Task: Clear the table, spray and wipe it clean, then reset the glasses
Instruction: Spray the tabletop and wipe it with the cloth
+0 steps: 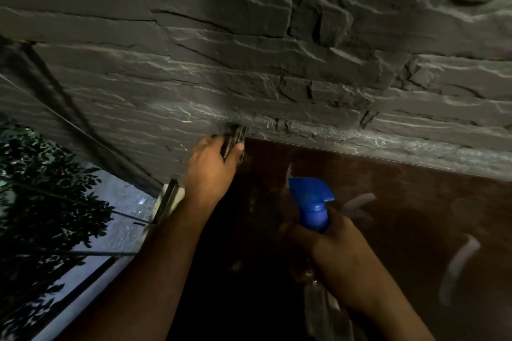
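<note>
My left hand (212,167) grips a dark patterned cloth (235,138) at the far left corner of the dark brown table (401,216), right where the tabletop meets the stone wall. My right hand (335,260) holds a spray bottle (311,202) with a blue trigger head, upright over the near middle of the table. The bottle's clear body shows dimly below my fist. No glasses are in view.
A rough grey stone wall (249,63) runs along the table's far edge. To the left, a window frame (169,199) and glass show dark foliage (47,188) outside. Pale light reflections streak the glossy tabletop on the right.
</note>
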Action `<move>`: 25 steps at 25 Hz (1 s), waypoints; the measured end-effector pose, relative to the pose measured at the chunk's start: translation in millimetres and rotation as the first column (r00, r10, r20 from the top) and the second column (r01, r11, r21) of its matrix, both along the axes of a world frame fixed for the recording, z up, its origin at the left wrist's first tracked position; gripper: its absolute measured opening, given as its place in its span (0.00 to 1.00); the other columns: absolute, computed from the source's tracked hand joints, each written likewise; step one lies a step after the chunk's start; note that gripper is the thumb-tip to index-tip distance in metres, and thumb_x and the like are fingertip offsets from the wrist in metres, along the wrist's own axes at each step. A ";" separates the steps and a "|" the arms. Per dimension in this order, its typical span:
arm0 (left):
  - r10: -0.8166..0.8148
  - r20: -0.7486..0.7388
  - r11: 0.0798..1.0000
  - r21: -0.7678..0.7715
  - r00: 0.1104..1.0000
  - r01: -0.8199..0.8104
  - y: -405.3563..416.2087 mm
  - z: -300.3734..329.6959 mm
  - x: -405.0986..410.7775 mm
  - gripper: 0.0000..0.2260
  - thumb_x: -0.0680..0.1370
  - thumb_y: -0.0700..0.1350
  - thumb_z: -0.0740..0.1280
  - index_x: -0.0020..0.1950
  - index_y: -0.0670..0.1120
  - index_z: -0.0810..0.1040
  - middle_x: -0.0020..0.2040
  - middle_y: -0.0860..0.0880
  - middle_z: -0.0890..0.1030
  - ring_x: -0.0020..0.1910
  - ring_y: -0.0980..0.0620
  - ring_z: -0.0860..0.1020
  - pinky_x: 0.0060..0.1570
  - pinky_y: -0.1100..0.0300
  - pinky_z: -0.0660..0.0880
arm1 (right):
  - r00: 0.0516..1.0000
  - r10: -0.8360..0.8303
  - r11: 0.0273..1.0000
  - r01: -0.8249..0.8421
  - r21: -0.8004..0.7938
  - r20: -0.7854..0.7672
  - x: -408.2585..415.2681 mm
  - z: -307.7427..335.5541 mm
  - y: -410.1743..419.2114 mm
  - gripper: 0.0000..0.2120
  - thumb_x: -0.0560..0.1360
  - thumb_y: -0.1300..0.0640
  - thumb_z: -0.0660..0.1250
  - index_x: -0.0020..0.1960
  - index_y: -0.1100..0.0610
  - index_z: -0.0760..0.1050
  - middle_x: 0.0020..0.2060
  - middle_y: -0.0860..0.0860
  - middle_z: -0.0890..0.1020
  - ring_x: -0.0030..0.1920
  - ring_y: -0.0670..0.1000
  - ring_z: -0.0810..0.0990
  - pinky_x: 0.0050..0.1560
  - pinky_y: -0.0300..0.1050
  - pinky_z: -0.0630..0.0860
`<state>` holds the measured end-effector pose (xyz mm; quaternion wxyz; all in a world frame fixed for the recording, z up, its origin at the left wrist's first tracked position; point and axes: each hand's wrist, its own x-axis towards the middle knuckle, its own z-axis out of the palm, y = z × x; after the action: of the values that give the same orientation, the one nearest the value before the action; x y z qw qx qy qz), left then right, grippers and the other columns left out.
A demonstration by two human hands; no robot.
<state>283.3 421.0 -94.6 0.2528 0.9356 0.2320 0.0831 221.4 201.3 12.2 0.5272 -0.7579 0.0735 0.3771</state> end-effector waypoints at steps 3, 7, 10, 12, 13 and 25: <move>-0.002 -0.102 0.984 0.177 0.995 0.020 -7.4 -11.3 12.7 0.21 0.78 0.62 0.59 0.59 0.48 0.77 0.60 0.43 0.75 0.61 0.43 0.70 0.57 0.49 0.68 | 0.999 -0.038 0.998 0.037 0.045 0.033 5.8 5.2 3.1 0.14 0.67 0.52 0.70 0.50 0.56 0.77 0.41 0.61 0.84 0.35 0.55 0.81 0.39 0.51 0.81; -0.136 -0.108 0.980 0.130 0.985 0.149 -28.2 -11.5 14.5 0.19 0.80 0.59 0.58 0.65 0.51 0.75 0.66 0.46 0.72 0.66 0.45 0.67 0.62 0.49 0.63 | 0.995 -0.053 0.998 0.051 0.024 0.081 6.3 1.9 6.5 0.09 0.68 0.54 0.72 0.48 0.55 0.78 0.37 0.58 0.85 0.36 0.56 0.83 0.41 0.53 0.81; -0.429 -0.015 0.882 0.209 0.903 0.422 -26.8 -23.1 -18.4 0.16 0.77 0.53 0.66 0.63 0.51 0.78 0.58 0.47 0.76 0.57 0.45 0.73 0.53 0.51 0.67 | 0.998 -0.061 0.997 0.059 0.059 0.032 5.2 1.5 7.1 0.09 0.70 0.57 0.73 0.49 0.55 0.78 0.38 0.58 0.85 0.35 0.55 0.83 0.42 0.54 0.81; -0.330 0.033 0.927 0.201 0.943 0.317 -5.3 -32.6 -16.6 0.15 0.76 0.51 0.68 0.61 0.50 0.80 0.57 0.46 0.78 0.55 0.43 0.74 0.53 0.51 0.69 | 0.998 -0.066 0.994 0.064 0.093 0.015 6.0 2.6 6.0 0.09 0.70 0.58 0.73 0.49 0.57 0.78 0.38 0.60 0.84 0.34 0.54 0.82 0.40 0.53 0.81; -0.227 0.018 0.963 0.153 0.974 0.221 3.0 -33.5 -5.1 0.14 0.77 0.51 0.66 0.61 0.49 0.80 0.57 0.45 0.77 0.56 0.43 0.74 0.55 0.51 0.69 | 0.998 -0.067 0.993 0.065 0.102 0.018 6.2 3.1 6.3 0.09 0.70 0.59 0.72 0.49 0.58 0.78 0.37 0.60 0.84 0.33 0.53 0.81 0.39 0.52 0.81; -0.054 0.088 0.998 -0.011 0.995 0.055 5.0 -24.3 -5.2 0.14 0.76 0.50 0.69 0.59 0.45 0.78 0.56 0.45 0.77 0.54 0.47 0.76 0.51 0.59 0.68 | 0.996 -0.088 0.983 0.086 0.159 0.007 5.0 9.4 3.0 0.09 0.72 0.60 0.70 0.51 0.60 0.77 0.42 0.64 0.84 0.36 0.57 0.81 0.37 0.50 0.81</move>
<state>278.1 425.9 -119.0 0.2713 0.9353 0.1958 0.1154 226.3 204.2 21.6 0.6025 -0.7122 0.0726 0.3529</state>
